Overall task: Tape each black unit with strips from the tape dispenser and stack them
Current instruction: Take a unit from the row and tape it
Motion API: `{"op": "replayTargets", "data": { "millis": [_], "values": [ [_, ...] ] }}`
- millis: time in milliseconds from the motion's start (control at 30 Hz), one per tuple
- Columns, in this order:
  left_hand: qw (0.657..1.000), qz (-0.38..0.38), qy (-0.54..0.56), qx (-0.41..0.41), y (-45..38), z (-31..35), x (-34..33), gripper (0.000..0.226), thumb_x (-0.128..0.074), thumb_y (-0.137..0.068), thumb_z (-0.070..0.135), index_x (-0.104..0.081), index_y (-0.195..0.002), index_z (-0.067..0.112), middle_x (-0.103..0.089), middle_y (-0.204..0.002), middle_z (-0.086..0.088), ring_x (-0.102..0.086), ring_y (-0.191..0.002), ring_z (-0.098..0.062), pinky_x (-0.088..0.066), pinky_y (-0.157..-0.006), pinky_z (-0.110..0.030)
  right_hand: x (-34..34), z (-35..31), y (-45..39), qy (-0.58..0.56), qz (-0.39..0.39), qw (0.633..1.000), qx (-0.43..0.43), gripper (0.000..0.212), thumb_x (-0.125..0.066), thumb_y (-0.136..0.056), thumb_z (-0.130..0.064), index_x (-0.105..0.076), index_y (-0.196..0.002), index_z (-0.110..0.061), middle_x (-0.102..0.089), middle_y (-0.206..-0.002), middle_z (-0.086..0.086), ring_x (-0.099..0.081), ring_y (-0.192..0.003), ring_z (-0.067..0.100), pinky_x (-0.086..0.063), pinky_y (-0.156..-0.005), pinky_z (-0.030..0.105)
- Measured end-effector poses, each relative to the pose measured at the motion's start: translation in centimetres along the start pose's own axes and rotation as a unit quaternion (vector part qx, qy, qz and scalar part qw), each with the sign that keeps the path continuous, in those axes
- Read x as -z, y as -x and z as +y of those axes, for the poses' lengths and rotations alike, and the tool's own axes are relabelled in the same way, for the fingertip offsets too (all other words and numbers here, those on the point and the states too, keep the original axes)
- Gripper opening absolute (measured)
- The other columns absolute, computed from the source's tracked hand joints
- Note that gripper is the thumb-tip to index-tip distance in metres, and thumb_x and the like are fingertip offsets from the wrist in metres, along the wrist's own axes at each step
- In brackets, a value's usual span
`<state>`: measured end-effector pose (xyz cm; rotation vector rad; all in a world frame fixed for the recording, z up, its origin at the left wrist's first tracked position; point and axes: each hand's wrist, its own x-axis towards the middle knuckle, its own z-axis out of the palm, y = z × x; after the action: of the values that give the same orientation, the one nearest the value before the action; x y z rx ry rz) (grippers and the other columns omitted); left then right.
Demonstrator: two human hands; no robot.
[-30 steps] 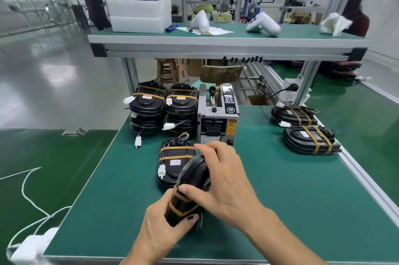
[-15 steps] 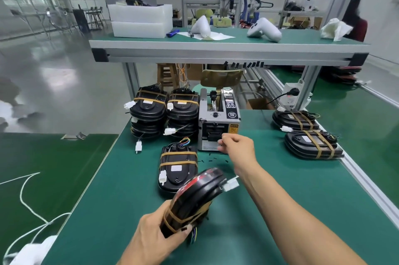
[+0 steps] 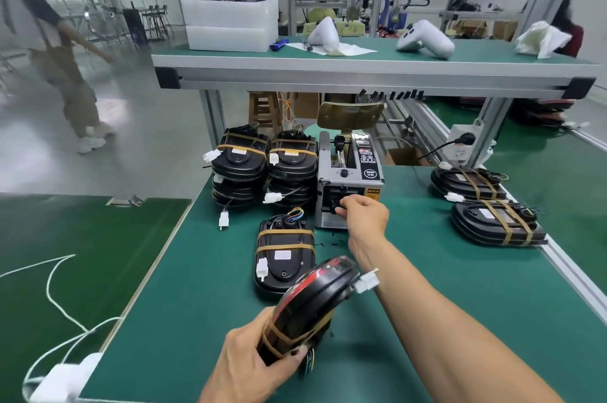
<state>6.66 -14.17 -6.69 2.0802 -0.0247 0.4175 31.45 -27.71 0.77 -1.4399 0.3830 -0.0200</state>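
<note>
Black units: two stacks (image 3: 239, 169), three loose (image 3: 285, 258), one held (image 3: 308, 304).

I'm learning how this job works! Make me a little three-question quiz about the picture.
1. True or false: the left hand grips a black unit off the table.
2. What is the right hand reaching into? A) foam box B) tape dispenser C) wall socket
3. How many taped units lie at the table's right edge?

Key: 1 true; 2 B; 3 two.
</note>
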Motion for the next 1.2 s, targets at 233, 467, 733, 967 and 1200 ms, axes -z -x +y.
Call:
{"op": "replayTargets", "data": {
  "millis": [233,467,733,967,1200],
  "values": [
    [1.0,0.001,-0.001,0.001,-0.1,-0.4,-0.1,0.049,-0.084,-0.078,0.042,-0.067,-0.124,0.049,-0.072,-0.076,0.005,-0.063,-0.066,-0.02,-0.058,-0.07,-0.028,-0.8,0.1,-0.3,0.006,0.04,0.999,0.004,0.012,-0.073,-0.091,-0.009,-0.076,-0.08,-0.011,-0.075,-0.078,-0.004,-0.074,-0.059,0.009,-0.057,-0.065,0.024],
    [1.0,0.011,0.002,-0.002,-0.1,-0.7,-0.2,0.05,-0.084,-0.079,0.043,-0.065,-0.124,0.055,-0.072,-0.075,0.007,-0.062,-0.064,-0.017,-0.06,-0.071,-0.029,-1.5,0.1,-0.4,-0.008,0.068,0.997,-0.022,0.019,-0.07,-0.086,-0.005,-0.074,-0.07,-0.015,-0.073,-0.059,-0.005,-0.073,-0.054,0.008,-0.049,-0.054,0.02],
    [1.0,0.011,0.01,0.0,-0.1,-0.7,-0.3,0.053,-0.083,-0.078,0.042,-0.064,-0.126,0.052,-0.071,-0.075,0.007,-0.059,-0.066,-0.02,-0.058,-0.073,-0.026,-1.0,0.9,-0.2,-0.016,0.025,0.999,0.013,0.018,-0.069,-0.085,-0.005,-0.074,-0.07,-0.014,-0.074,-0.062,-0.004,-0.075,-0.062,0.012,-0.052,-0.065,0.023],
    [1.0,0.007,0.008,-0.001,-0.1,-0.6,-0.2,0.049,-0.082,-0.079,0.045,-0.065,-0.124,0.05,-0.072,-0.077,0.008,-0.062,-0.069,-0.021,-0.059,-0.074,-0.029,5.4,1.9,1.6,0.015,-0.17,0.983,0.063,0.01,-0.075,-0.093,-0.017,-0.078,-0.084,-0.015,-0.074,-0.079,0.004,-0.075,-0.073,0.016,-0.054,-0.068,0.021],
    [1.0,0.018,0.004,0.005,-0.1,-1.2,-0.3,0.043,-0.082,-0.078,0.047,-0.067,-0.117,0.043,-0.073,-0.076,0.005,-0.057,-0.064,-0.018,-0.058,-0.069,-0.029,10.4,-0.7,5.8,-0.066,-0.254,0.962,0.073,0.003,-0.079,-0.085,-0.018,-0.078,-0.083,-0.016,-0.073,-0.081,0.011,-0.071,-0.072,0.023,-0.058,-0.074,0.024]
  ]
}}
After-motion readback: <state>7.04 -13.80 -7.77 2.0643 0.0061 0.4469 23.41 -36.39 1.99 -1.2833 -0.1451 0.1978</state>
